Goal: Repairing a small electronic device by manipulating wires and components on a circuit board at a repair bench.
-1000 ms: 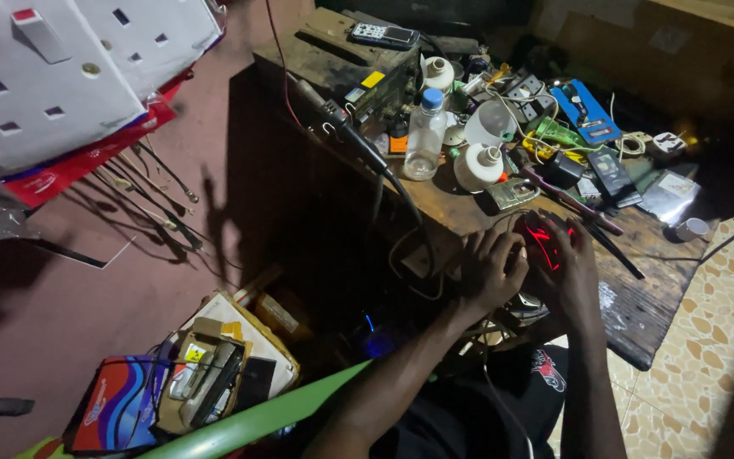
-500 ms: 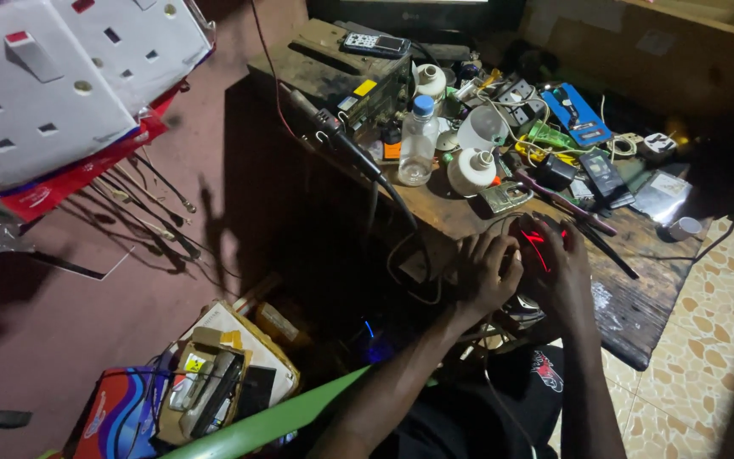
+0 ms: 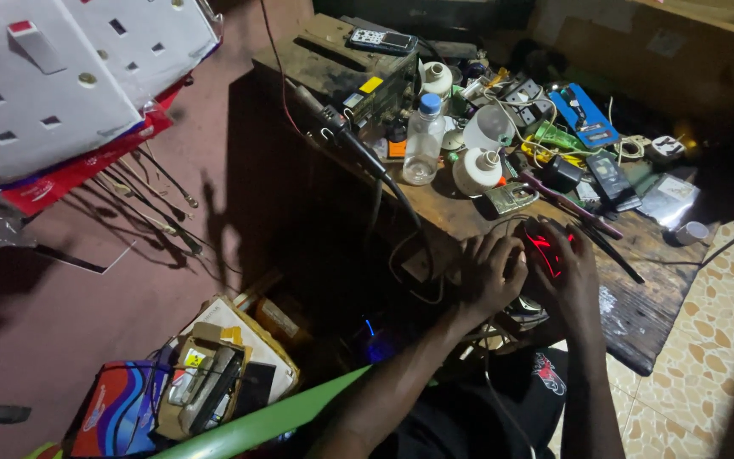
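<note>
A black computer mouse (image 3: 547,248) with glowing red lines lies at the near edge of a worn wooden workbench (image 3: 639,310). My right hand (image 3: 569,270) cups it from the right side. My left hand (image 3: 490,270) rests with fingers curled on the bench edge, touching the mouse's left side. A thin cable loops from the mouse over the bench top. Both forearms reach up from the bottom of the view.
Behind the mouse stand a clear plastic bottle (image 3: 424,140), white bulb housings (image 3: 477,170), a blue tool pack (image 3: 584,115), sockets and cables. A black cable (image 3: 367,161) hangs off the bench. White socket plates (image 3: 61,76) hang at left; open boxes (image 3: 214,378) sit on the floor.
Both hands stay on the mouse with hardly any shift. The view has moved slightly, so the bench sits a little lower in the picture.
</note>
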